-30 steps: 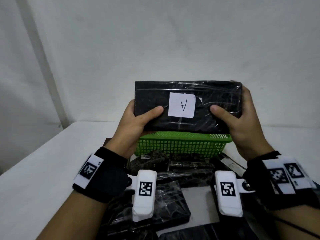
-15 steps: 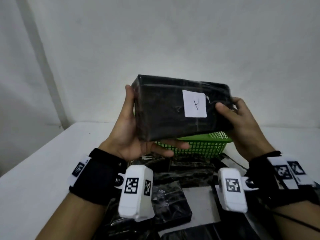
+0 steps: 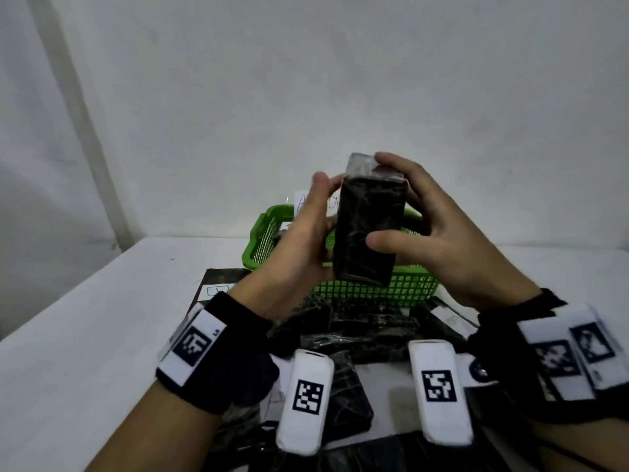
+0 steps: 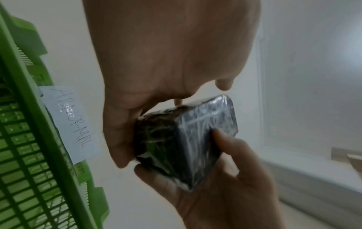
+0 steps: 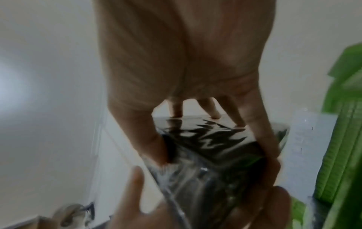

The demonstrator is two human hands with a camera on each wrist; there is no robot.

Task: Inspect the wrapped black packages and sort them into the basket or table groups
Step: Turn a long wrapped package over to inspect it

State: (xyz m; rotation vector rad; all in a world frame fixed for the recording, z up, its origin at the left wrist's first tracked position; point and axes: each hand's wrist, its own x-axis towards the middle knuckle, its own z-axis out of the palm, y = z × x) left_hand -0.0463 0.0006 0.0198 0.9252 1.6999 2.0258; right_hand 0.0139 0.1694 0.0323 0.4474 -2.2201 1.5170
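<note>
A black package wrapped in clear film (image 3: 369,226) stands on end in the air above the green basket (image 3: 401,284), its narrow end toward me. My left hand (image 3: 306,240) holds its left side, thumb up near the top edge. My right hand (image 3: 432,233) grips the right side, fingers over the top and thumb pressed on the near face. The left wrist view shows the package (image 4: 188,144) pinched between both hands. In the blurred right wrist view the package (image 5: 211,148) lies under my fingers. Its label is hidden.
The basket carries a paper tag reading ABNORMAL (image 4: 72,124). Several more wrapped black packages (image 3: 354,332) lie heaped on the white table (image 3: 85,335) between basket and wrists. A dark flat sheet (image 3: 221,281) lies left of the basket. A white wall stands behind.
The package has been turned from broadside, with its A label facing me, to end-on and upright. Both hands have shifted closer together around it, and the basket's left rim now shows.
</note>
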